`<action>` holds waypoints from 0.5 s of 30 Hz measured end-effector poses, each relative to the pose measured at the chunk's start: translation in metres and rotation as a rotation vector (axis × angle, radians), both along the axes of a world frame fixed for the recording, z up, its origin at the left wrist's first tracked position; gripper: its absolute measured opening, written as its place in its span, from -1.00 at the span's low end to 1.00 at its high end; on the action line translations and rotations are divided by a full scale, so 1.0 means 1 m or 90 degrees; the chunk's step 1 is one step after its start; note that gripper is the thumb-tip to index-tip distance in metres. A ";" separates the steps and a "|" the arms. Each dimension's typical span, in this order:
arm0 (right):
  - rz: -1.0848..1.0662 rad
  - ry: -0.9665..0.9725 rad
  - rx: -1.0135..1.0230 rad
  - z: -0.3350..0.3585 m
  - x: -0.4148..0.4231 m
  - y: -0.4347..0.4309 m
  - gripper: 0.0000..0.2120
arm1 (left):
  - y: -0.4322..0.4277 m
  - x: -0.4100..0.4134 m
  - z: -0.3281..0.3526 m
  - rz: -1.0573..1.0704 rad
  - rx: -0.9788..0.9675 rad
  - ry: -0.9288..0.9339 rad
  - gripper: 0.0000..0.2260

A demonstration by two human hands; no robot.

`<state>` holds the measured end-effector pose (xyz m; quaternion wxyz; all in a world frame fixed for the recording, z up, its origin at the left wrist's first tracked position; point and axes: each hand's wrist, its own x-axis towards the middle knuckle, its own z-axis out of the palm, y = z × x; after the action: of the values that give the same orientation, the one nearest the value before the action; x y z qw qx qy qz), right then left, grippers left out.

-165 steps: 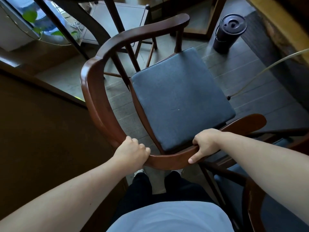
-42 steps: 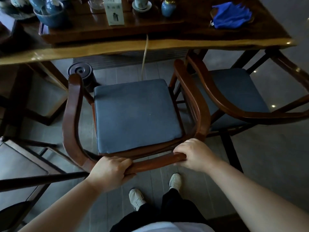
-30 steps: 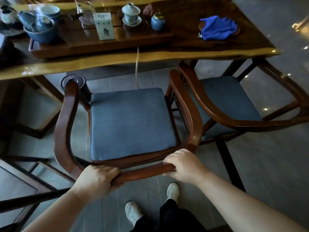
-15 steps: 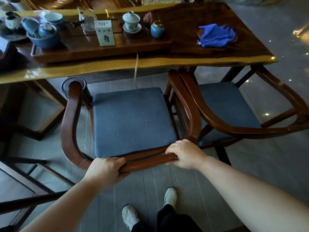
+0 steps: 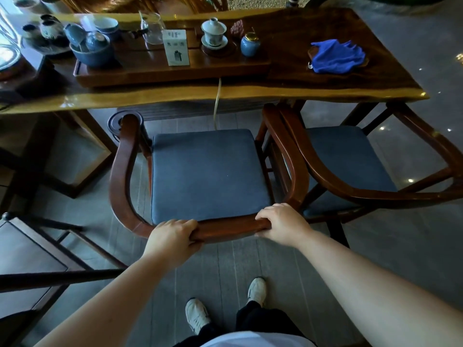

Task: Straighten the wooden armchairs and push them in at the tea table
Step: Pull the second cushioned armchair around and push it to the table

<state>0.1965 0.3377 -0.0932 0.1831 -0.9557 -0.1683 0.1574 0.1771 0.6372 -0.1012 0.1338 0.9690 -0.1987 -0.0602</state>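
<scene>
Head view, looking down. My left hand [image 5: 172,242] is closed around the curved back rail of the near armchair [image 5: 125,171], fingers wrapped over the top of the rail. My right hand [image 5: 283,225] is closed on the same rail, further right, near where it bends into the right arm.

The near armchair faces the tea surface [image 5: 300,91]. Its blue seat cushion [image 5: 208,174] is square to the surface edge. The tips of its arms reach about to that edge; the seat itself is out from under it.

The second armchair [image 5: 350,191] stands just beside the first on the right. Its left arm is close against the right arm of the near chair; I cannot tell if they touch. It is turned at a slight angle to the surface, and its own blue cushion [image 5: 348,161] is partly under the surface edge.

On the surface: a wooden tea tray [image 5: 175,71] with a white lidded cup [image 5: 213,31], a small blue jar [image 5: 250,45], a white box [image 5: 176,47] and a blue bowl [image 5: 92,55] holding cups. A blue cloth [image 5: 335,56] lies to the right of the tray. A pale cord [image 5: 217,103] hangs over the surface edge.

My white shoes [image 5: 198,315] are on the grey floor [image 5: 388,246] behind the chair.
</scene>
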 end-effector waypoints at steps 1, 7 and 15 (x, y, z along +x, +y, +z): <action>-0.002 0.007 -0.002 0.001 0.000 0.001 -0.66 | 0.000 0.000 0.001 0.001 -0.003 0.010 -0.73; 0.032 0.051 -0.119 0.017 -0.003 0.012 -0.23 | 0.005 -0.001 0.004 -0.027 0.011 0.028 -0.55; 0.172 -0.060 -0.122 0.039 -0.020 0.101 -0.19 | 0.067 -0.025 0.020 -0.012 0.064 -0.031 -0.31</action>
<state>0.1766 0.4387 -0.0543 0.0600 -0.9437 -0.2880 0.1513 0.1523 0.7041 -0.0816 0.0791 0.9738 -0.2079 -0.0478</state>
